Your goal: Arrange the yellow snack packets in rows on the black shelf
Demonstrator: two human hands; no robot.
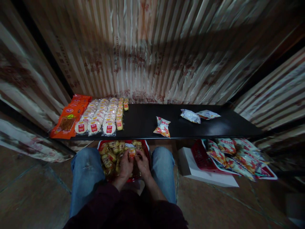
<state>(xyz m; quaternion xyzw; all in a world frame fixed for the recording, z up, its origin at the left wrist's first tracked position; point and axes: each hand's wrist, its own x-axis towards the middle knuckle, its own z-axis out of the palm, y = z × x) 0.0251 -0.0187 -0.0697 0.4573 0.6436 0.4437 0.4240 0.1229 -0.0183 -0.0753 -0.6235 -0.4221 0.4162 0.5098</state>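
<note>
both hands point(126, 164) point(143, 163) pinch a yellow packet point(132, 154) between knees point(163, 159), clear of the shelf edge point(135, 138).

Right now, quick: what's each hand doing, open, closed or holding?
Left hand: closed, holding one side of a small wrapped snack.
Right hand: closed, holding the same snack's other side.

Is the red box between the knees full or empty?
Not empty: many yellow packets lie inside the red box. How deep they go, I cannot tell.
</note>
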